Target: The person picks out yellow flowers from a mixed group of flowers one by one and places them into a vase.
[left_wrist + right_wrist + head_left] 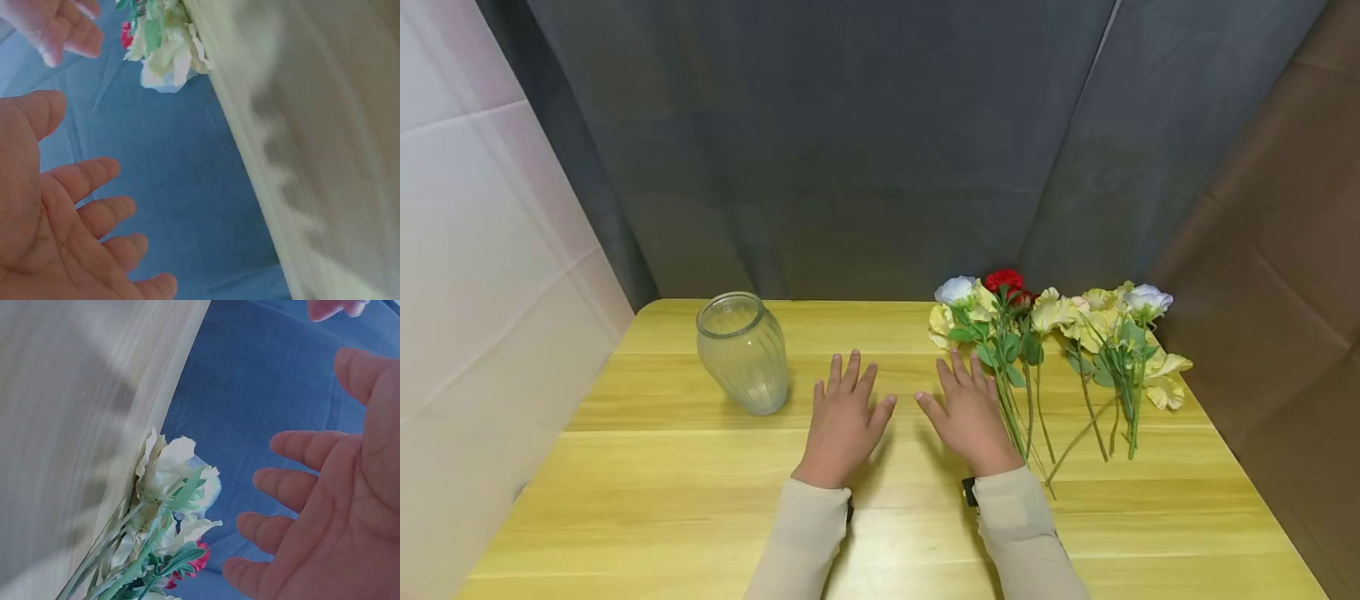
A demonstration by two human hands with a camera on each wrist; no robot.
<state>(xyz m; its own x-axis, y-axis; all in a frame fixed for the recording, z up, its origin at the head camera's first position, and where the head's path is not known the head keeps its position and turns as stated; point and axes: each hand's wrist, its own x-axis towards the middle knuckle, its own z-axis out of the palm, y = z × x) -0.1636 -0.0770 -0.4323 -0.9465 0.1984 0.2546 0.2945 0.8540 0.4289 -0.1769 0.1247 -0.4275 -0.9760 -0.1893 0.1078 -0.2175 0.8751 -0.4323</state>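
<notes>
Palm down over the middle of the table, my left hand (pixel 841 429) has its fingers spread and holds nothing. My right hand (pixel 973 421) mirrors it, fingers apart, just left of the flower stems. A clear ribbed glass vase (pixel 745 354) stands upright to the left of my left hand. Artificial flowers lie to the right in two loose groups. The nearer group has a white rose (pixel 956 290), a red flower (pixel 1003 281) and yellow blooms; the other shows yellow petals (pixel 1165 379) and a white rose (pixel 1147 298). In the right wrist view, pale flowers (pixel 172 469) lie beyond my fingertips.
The wooden table (pixel 647 500) has light yellow planks and a rounded back left corner. Behind it hangs a dark grey curtain (pixel 850 150). A white cloth (pixel 490 250) borders the left side, a brown one (pixel 1277 333) the right. Green stems (pixel 1133 433) point towards the front.
</notes>
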